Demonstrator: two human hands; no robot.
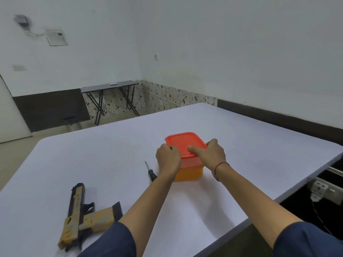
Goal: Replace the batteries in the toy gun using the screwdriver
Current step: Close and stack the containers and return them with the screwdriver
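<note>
L hand [168, 156], R hand [211, 153]: grip curled round box lid [185, 143]; toy gun [78, 214] markings, maybe text, unreadable.

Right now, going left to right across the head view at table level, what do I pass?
First the toy gun, screwdriver, left hand, orange lidded box, right hand, then the socket block beyond the table's right edge.

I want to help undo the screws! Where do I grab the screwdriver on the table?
Take the screwdriver by its thick black handle, the end nearer the person; the thin shaft points away. It lies flat on the table, so come from above and from the left: the orange box, held by the left hand and right hand, crowds its right side.
</note>
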